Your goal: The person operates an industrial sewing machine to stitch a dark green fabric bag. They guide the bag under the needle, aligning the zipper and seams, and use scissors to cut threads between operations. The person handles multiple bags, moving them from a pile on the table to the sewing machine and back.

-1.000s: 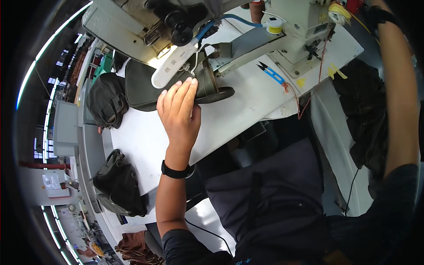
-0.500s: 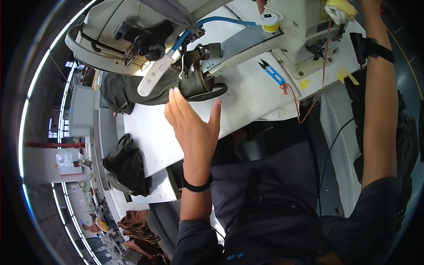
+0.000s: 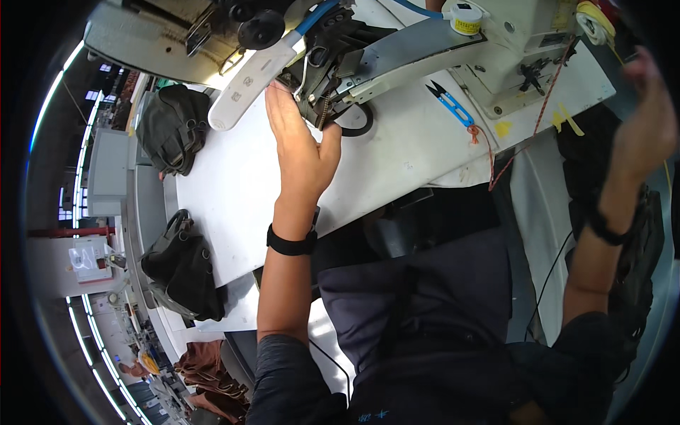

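My left hand (image 3: 301, 145) reaches in under the sewing machine's head and closes on the near end of a dark green bag (image 3: 309, 108). Its thumb lies by the bag's zipper edge, and the fingers pass along the other side, beneath a white lever (image 3: 253, 81). Much of the bag is hidden behind the machine parts. Over at the far right, my right hand (image 3: 644, 124) hangs in the air, smeared by motion, near the machine's end. I cannot make out its fingers.
Blue thread snips (image 3: 451, 103) on an orange cord lie on the white table (image 3: 397, 156). A small white jar (image 3: 466, 19) stands on the machine's arm. Two dark bags (image 3: 172, 127) (image 3: 184, 273) sit at the left, with brown pieces (image 3: 209, 372) lower down.
My left hand has moved up and taken hold of the bag, which has shifted from the left in under the machine. My right hand has come down from the machine's top right.
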